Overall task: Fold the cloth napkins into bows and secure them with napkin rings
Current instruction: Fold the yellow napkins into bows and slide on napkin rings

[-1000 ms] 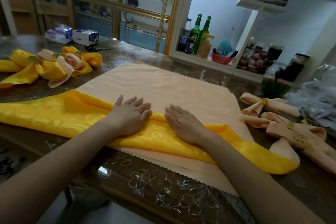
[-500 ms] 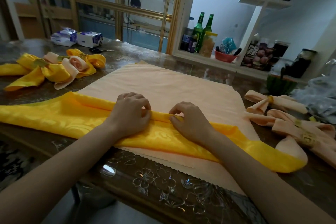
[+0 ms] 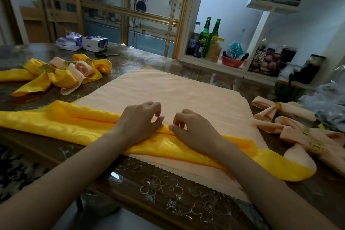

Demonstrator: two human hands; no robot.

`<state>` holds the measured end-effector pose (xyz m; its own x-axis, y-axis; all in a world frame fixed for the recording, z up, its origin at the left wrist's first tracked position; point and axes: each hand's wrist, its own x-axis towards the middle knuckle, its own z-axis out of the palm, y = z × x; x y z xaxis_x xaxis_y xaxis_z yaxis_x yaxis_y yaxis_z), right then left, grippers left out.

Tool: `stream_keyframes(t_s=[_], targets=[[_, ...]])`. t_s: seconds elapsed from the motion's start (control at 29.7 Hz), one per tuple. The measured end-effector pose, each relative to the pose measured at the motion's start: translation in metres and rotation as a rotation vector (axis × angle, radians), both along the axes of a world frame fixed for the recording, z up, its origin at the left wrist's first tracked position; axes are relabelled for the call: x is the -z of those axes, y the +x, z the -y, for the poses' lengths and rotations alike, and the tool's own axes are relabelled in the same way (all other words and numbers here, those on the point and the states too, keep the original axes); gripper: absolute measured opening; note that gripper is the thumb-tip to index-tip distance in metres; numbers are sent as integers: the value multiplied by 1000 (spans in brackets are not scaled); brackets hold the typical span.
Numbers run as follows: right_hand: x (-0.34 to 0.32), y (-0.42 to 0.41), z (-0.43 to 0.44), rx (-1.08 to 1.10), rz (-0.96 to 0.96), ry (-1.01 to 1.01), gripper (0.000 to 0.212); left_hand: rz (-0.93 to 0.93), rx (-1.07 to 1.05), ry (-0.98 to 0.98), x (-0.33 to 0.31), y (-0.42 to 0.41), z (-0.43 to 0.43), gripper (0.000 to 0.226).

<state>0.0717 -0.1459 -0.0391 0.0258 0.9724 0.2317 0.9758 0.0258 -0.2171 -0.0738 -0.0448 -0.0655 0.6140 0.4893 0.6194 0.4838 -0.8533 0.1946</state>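
A long folded yellow napkin (image 3: 61, 123) stretches across the table over a flat peach napkin (image 3: 168, 89). My left hand (image 3: 139, 120) and my right hand (image 3: 192, 129) sit side by side at the middle of the yellow strip, fingers curled, pinching its far folded edge. Finished yellow and peach bows (image 3: 61, 74) with gold napkin rings (image 3: 45, 68) lie at the left. Peach bows (image 3: 298, 127) with rings lie at the right.
Two tissue packs (image 3: 82, 42) and scissors (image 3: 104, 54) lie at the back left of the table (image 3: 168, 192). Beyond its far edge a shelf holds green bottles (image 3: 210, 35), jars and a red bowl (image 3: 231, 61). Crumpled plastic (image 3: 328, 102) sits at the right.
My hands went from lying flat on the yellow strip to curling their fingers and pinching its far edge. The view has shifted slightly.
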Motion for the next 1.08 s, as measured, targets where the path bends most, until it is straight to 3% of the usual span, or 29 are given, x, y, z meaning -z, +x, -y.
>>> stream_keyframes(t_s=[0.17, 0.3, 0.51, 0.74, 0.94, 1.08], targets=[[-3, 2, 3, -45, 23, -9, 17, -10, 39, 23, 1, 1, -2, 20], [-2, -1, 1, -86, 43, 7, 22, -8, 64, 35, 1, 1, -3, 17], [0, -8, -2, -31, 117, 102, 18, -17, 75, 83, -3, 0, -1, 14], [-5, -10, -3, -81, 202, 101, 17, -246, -22, -23, -7, 2, 12, 22], [-6, 1, -9, -20, -85, 3, 14, -225, 20, -384, -11, -9, 1, 11], [-6, 15, -10, 35, -251, -51, 11, -220, 30, -463, -10, -13, -2, 19]])
